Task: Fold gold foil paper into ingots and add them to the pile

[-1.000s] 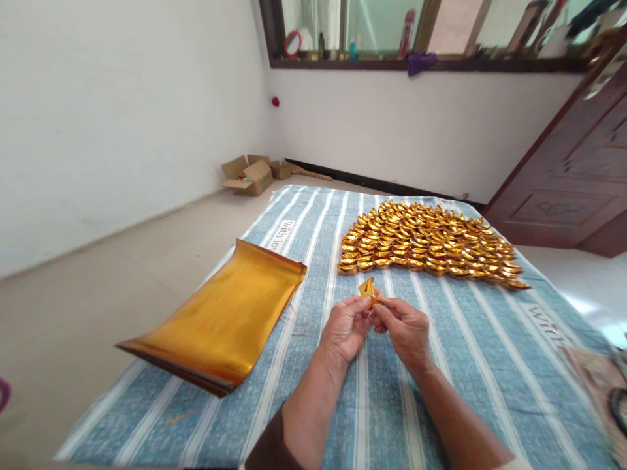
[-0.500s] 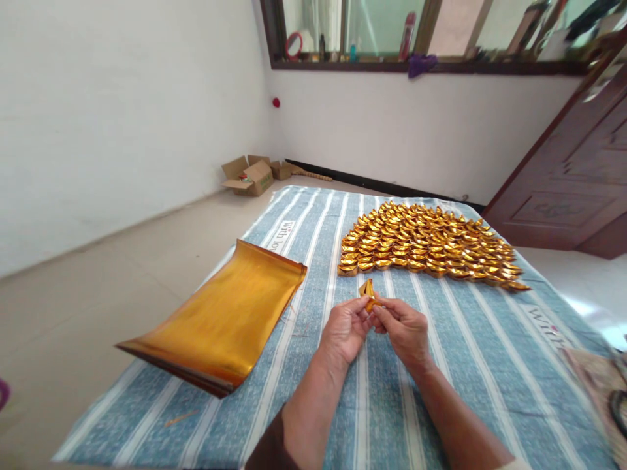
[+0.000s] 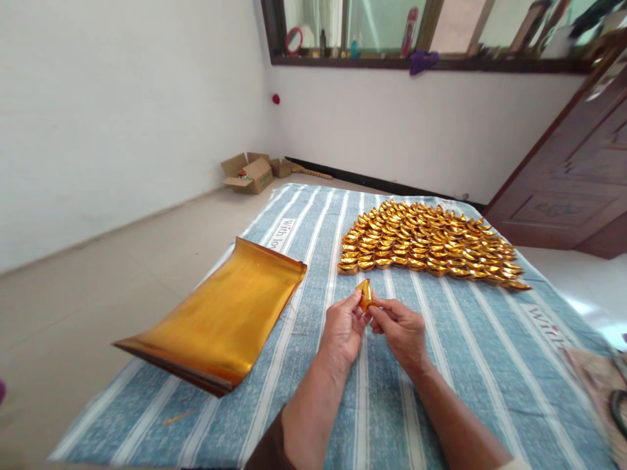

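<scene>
Between my hands, above the striped cloth, is a small folded gold foil paper ingot [image 3: 365,294], its pointed end facing away from me. My left hand [image 3: 344,326] pinches its left side between thumb and fingers. On the near right side, the fingertips of my right hand [image 3: 400,328] close on it too. Part of the ingot is hidden by my fingers. Just beyond lie several rows of finished gold paper ingots [image 3: 421,245], packed closely together. To the left rests a stack of gold foil paper sheets [image 3: 220,313] with curled edges.
A blue and white striped cloth [image 3: 313,418] covers the table. Open cardboard boxes [image 3: 249,175] stand on the floor by the far wall. A wooden door [image 3: 568,156] is at the right, and bottles and a round mirror [image 3: 294,41] line the window sill.
The paper ingot has turned slightly in my fingers, and my left thumb has shifted up along its left side. My right hand has moved slightly left.
</scene>
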### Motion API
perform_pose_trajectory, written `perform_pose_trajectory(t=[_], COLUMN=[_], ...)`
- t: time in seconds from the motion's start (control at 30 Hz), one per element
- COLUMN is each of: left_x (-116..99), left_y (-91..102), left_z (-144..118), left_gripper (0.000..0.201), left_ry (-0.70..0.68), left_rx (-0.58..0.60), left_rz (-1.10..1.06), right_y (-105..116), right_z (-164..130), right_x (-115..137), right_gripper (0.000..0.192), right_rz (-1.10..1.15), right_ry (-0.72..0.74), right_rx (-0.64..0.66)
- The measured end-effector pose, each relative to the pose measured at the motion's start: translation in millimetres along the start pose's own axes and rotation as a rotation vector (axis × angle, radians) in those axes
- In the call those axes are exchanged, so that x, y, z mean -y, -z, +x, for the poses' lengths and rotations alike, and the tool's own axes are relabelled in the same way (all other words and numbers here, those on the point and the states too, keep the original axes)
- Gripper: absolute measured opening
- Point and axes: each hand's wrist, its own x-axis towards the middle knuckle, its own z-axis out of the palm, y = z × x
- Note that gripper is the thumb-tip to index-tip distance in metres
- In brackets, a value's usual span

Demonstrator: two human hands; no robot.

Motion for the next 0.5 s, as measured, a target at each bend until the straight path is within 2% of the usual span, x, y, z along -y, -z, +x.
perform_pose_trajectory(t=[0.13,0.23,0.4,0.5], left_x=[0.6,-0.8,-1.3,0.0], left_y=[-1.1,-0.2,2.2,2.8], left_z=[-0.7,-0.3,-1.2,-2.1], left_gripper=[0.015,0.017,0.010,0.015], left_ry=[0.034,0.058,-0.062,-0.139], left_rx=[-0.029,0.014,0.082,0.122], left_rz=[-0.017,-0.025,0.056,0.144], right_y=[-0.2,-0.1,-0.1,-0.5], right_z=[0.6,0.9,0.9,1.6], right_x=[0.3,2.0,3.9,4.3], right_gripper=[0.020,0.020,0.022,0.026], right_rz=[0.007,0.022,0.059,0.087], right_ry=[-0.005,-0.008,-0.037,-0.065], right_rx=[0.009,-0.016,-0.028,-0.030])
